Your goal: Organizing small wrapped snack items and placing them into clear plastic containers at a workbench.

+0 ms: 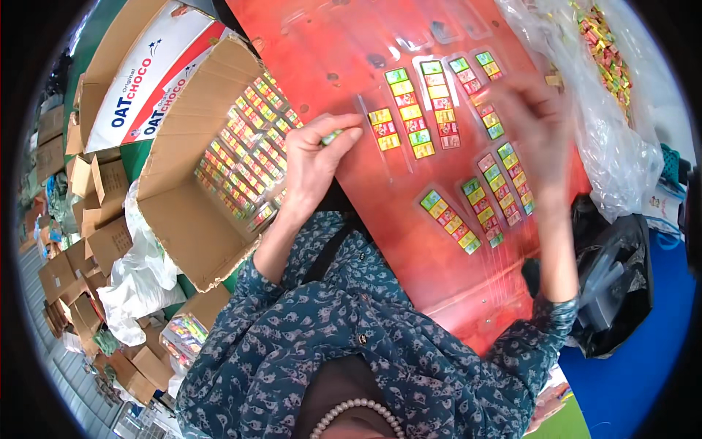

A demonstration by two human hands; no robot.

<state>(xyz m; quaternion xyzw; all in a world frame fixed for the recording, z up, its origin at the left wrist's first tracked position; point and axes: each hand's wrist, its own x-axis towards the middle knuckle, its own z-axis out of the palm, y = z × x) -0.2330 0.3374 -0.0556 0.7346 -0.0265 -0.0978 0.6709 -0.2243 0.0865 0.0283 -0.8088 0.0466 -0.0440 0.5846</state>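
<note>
My left hand is over the left edge of the red table, its fingers closed around a small green wrapped sweet. Just to its right lies a narrow clear plastic tray, partly filled with yellow and red wrapped sweets. Several fuller trays stretch across the table, each with a single row of green, yellow and red sweets. My right hand hovers above the right side of the table, close to a partly filled strip. Motion blurs its fingers, so whether they hold anything is unclear.
Left of the table, an open cardboard box contains many filled strips. Clear plastic sheeting with a heap of loose wrapped sweets is at the far right. Below it hangs a black plastic bag. Empty clear trays lie at the table's far end.
</note>
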